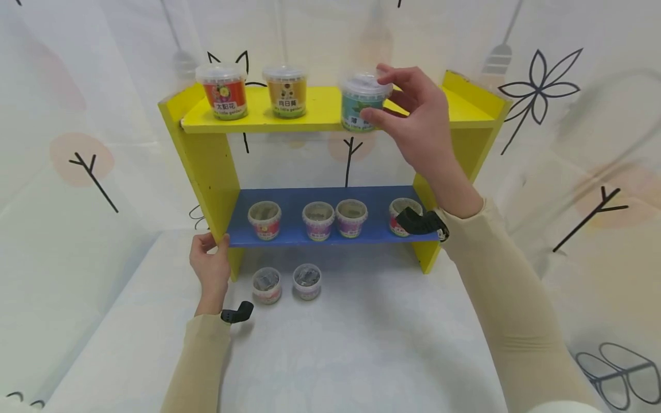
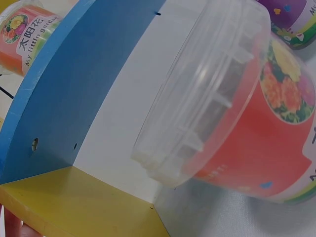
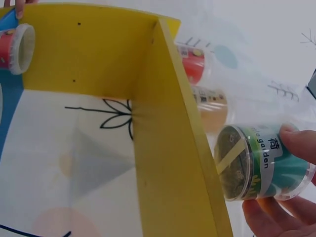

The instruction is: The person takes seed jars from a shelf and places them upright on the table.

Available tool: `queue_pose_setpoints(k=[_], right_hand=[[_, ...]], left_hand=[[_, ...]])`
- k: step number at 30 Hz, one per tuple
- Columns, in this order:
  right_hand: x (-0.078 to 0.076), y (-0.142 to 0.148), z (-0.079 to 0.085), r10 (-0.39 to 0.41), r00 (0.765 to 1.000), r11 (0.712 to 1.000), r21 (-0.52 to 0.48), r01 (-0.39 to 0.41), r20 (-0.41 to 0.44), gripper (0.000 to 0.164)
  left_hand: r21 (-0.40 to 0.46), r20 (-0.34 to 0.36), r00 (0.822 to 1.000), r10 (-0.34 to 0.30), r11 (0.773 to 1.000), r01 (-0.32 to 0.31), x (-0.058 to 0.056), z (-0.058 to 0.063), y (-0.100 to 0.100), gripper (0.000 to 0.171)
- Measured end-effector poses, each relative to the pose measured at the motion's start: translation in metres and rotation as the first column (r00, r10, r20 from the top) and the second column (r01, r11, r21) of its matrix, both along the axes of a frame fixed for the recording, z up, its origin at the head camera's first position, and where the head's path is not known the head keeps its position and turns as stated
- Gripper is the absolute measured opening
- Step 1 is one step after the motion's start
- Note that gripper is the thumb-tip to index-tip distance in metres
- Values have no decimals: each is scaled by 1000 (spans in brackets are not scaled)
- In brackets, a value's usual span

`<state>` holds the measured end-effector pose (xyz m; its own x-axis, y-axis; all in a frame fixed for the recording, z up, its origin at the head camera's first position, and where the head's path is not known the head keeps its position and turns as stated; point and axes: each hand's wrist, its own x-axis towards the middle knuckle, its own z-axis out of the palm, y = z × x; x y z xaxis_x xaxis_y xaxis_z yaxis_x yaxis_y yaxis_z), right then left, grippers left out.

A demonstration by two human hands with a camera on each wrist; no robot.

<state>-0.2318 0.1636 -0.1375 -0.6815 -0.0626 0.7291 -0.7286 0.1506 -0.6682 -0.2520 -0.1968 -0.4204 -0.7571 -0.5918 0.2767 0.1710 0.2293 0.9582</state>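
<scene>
My right hand (image 1: 424, 117) pinches a teal-labelled plastic cup (image 1: 353, 109) with a clear lid between thumb and fingers, at the front edge of the yellow top shelf (image 1: 322, 117). In the right wrist view, the underside of the teal cup (image 3: 232, 163) faces the camera, tilted beside the board's edge. To its left on the same board stand an orange-yellow cup (image 1: 287, 94) and a red-labelled cup (image 1: 225, 94). My left hand (image 1: 210, 267) grips the rack's yellow left side panel (image 1: 206, 166), near the left end of the blue lower shelf (image 1: 281, 234).
On the blue shelf stand a red cup (image 1: 265, 229), two purple cups (image 1: 318, 229) (image 1: 351, 228) and another red cup (image 1: 397, 226) partly behind the right wrist camera. Below, a red cup (image 1: 267, 295) and another cup (image 1: 307, 291) rest on the white cloth, near the left forearm.
</scene>
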Motion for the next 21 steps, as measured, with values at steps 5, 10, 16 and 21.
queue_pose_setpoints(k=[5, 10, 16, 21], right_hand=[[8, 0, -7, 22, 1000, 999, -29, -22, -22, 29], [18, 1, -13, 40, 999, 998, -58, -40, 2, 30], [29, 3, -22, 81, 997, 993, -83, -81, -8, 36], [38, 5, -32, 90, 996, 993, -78, -91, -15, 39]], left_hand=[[2, 2, 1000, 0, 1000, 0, 0, 1, 0, 29], [12, 11, 1000, -2, 1000, 2, 0, 0, 0, 29], [11, 5, 1000, -6, 1000, 6, -1, 0, 0, 29], [8, 1, 1000, -3, 1000, 3, 0, 1, 0, 30]])
